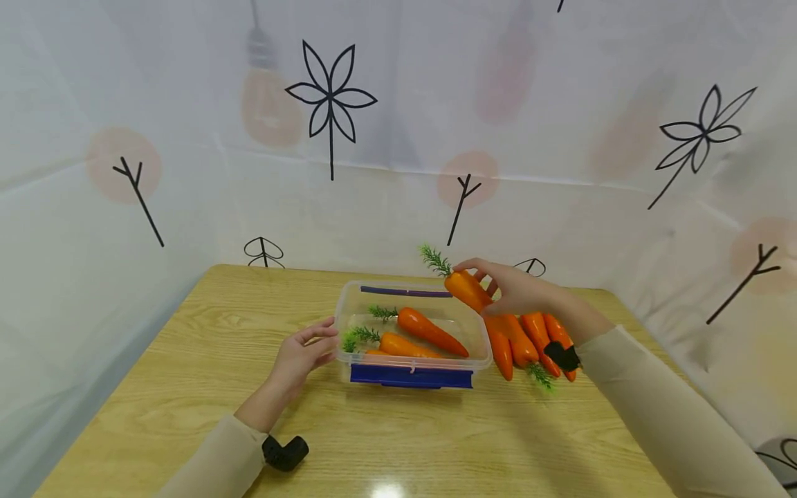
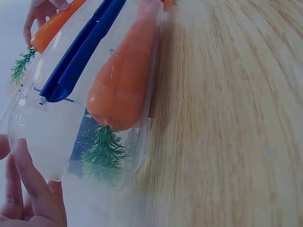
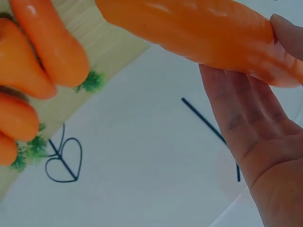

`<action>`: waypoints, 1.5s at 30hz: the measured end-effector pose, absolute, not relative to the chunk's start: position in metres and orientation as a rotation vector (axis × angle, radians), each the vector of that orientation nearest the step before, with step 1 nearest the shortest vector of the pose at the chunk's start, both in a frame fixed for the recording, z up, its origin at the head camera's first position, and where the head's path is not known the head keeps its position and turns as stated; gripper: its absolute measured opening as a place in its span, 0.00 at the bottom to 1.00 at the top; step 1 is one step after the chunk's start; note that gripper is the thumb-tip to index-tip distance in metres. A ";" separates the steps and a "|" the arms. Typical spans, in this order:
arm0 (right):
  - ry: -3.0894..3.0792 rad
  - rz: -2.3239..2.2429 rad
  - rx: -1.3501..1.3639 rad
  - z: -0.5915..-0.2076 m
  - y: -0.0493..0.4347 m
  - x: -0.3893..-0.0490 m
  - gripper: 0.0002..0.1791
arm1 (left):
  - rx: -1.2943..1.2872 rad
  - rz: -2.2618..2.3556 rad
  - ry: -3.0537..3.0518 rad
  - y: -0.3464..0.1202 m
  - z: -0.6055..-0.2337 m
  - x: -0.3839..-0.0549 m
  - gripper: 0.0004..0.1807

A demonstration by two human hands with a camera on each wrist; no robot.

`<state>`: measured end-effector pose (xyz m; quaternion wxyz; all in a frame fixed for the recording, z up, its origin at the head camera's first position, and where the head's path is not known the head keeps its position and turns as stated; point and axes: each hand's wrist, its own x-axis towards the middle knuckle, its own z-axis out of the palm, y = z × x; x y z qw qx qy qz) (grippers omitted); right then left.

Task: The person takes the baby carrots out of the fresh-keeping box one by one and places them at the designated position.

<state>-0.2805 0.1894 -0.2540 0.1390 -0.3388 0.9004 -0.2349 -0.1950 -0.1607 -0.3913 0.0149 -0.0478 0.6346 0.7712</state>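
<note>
My right hand (image 1: 519, 287) grips a carrot (image 1: 465, 289) with a green leafy top, raised over the right end of a clear plastic container (image 1: 483, 337). Thumb and fingers pinch its orange body from opposite sides in the right wrist view (image 3: 189, 30). At the container's left end, my left hand (image 1: 299, 356) rests its extended fingers against the rim and wall. Inside the container lie a carrot (image 1: 429, 330) pointing right, another carrot (image 1: 401, 344) in front of it, and part of a third one at the front wall, mostly hidden by the rim.
Several loose carrots (image 1: 540, 339) lie on the wooden table (image 1: 249, 304) just right of the container, partly under my right forearm. Blue latches (image 1: 411, 375) line the container's front and back. A white patterned cloth (image 1: 386, 138) hangs behind the table and along its sides.
</note>
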 end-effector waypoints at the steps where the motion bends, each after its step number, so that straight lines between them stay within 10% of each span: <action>1: 2.609 -0.687 -0.971 -0.254 0.193 -0.280 0.42 | -0.153 2.399 1.975 -0.161 -0.391 -0.195 0.09; 45: 2.839 -1.007 -0.581 -0.321 0.343 -0.262 0.46 | -0.199 2.399 1.985 -0.158 -0.390 -0.197 0.07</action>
